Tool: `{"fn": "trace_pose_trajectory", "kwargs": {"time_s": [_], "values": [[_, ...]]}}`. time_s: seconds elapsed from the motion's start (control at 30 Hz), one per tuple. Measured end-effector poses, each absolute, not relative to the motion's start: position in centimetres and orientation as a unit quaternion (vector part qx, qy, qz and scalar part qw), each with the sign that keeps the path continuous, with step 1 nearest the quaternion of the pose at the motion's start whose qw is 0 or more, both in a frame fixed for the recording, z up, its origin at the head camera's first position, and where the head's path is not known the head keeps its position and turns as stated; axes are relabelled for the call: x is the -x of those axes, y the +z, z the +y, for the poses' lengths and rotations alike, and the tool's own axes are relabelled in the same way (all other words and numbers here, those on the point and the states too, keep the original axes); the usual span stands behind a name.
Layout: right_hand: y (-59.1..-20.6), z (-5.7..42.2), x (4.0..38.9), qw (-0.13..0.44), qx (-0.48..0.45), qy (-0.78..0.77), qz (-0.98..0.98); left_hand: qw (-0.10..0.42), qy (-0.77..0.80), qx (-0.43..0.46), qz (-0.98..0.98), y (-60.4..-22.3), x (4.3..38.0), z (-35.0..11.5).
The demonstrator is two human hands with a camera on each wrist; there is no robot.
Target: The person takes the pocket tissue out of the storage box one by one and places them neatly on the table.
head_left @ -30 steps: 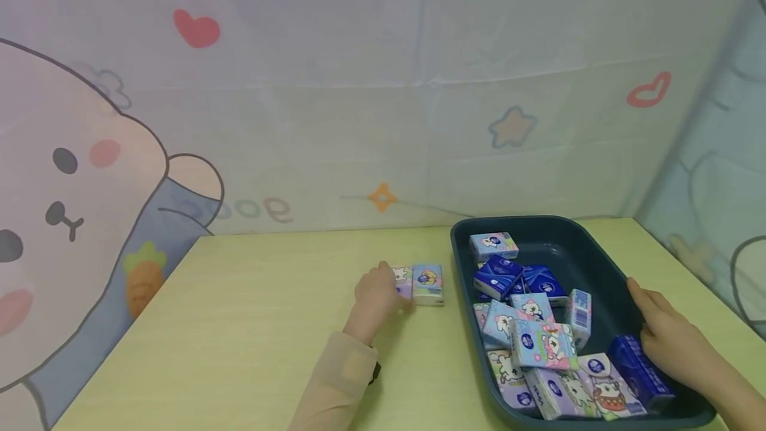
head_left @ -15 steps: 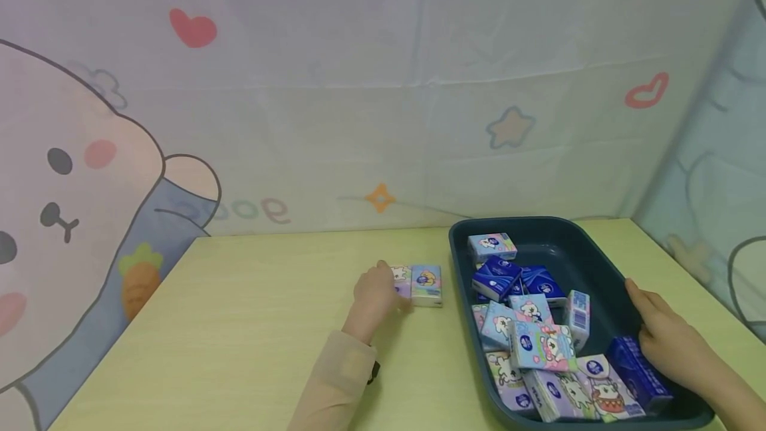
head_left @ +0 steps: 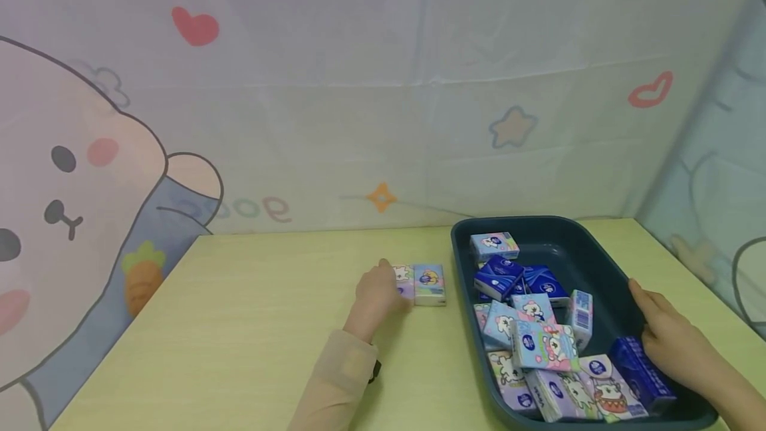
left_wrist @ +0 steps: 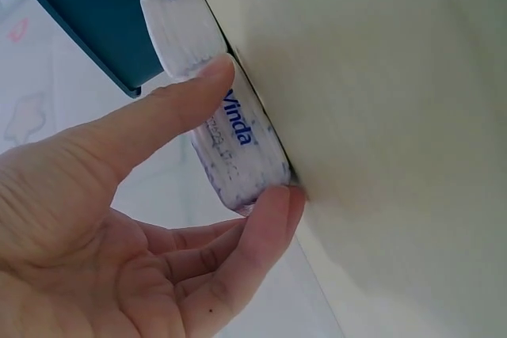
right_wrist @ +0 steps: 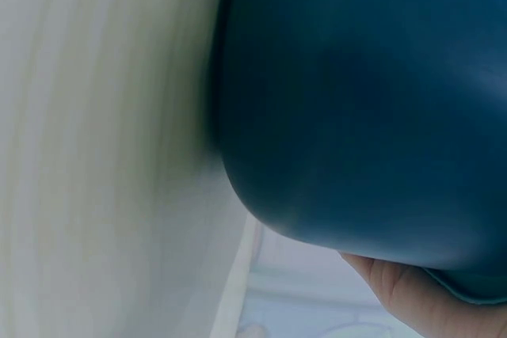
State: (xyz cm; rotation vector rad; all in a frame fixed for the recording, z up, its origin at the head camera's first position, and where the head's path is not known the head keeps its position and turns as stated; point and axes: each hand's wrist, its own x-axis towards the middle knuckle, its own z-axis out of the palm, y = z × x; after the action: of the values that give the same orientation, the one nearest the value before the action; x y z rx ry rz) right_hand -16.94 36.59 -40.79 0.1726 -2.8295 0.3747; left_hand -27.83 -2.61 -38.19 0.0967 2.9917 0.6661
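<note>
My left hand (head_left: 378, 296) holds a purple tissue pack (head_left: 404, 283) flat on the table, just left of a blue tissue pack (head_left: 429, 285). In the left wrist view, the thumb lies across the side of the "Vinda" pack (left_wrist: 238, 144) and the fingertips are at its end. The two packs stand edge to edge in a row. On the right, my right hand (head_left: 676, 338) grips the side of a dark teal plastic bin (head_left: 598, 258). Its fingers are mostly hidden behind the bin wall.
Inside the bin lie several tissue packs, among them a pink-and-blue one (head_left: 544, 346) on top and a dark blue one (head_left: 640, 374) by the right wall. A cartoon-printed cloth (head_left: 335, 85) hangs behind the pale yellow table (head_left: 239, 324).
</note>
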Motion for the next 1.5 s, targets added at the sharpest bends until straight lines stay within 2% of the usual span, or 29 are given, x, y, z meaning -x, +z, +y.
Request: {"fn": "trace_pose_trajectory", "kwargs": {"time_s": [0.4,0.67,0.93,1.23,1.5], "values": [[-40.7,36.6,17.0,0.132,-0.052,0.128,-0.982,0.055,0.235,-0.027,0.97,-37.5,27.7,-3.0],[-40.8,36.6,17.0,0.132,-0.052,0.13,-0.981,0.068,0.187,-0.035,0.979,-36.8,27.7,-3.2],[-40.7,36.5,17.0,0.134,-0.053,0.13,-0.981,0.029,0.16,-0.068,0.984,-36.2,27.2,-3.1],[-40.7,36.4,17.0,0.134,-0.053,0.129,-0.981,0.007,0.176,-0.123,0.977,-35.3,26.9,-2.8],[-40.7,36.4,17.0,0.132,-0.051,0.127,-0.982,-0.044,0.222,-0.237,0.945,-34.7,27.1,-1.9]]}}
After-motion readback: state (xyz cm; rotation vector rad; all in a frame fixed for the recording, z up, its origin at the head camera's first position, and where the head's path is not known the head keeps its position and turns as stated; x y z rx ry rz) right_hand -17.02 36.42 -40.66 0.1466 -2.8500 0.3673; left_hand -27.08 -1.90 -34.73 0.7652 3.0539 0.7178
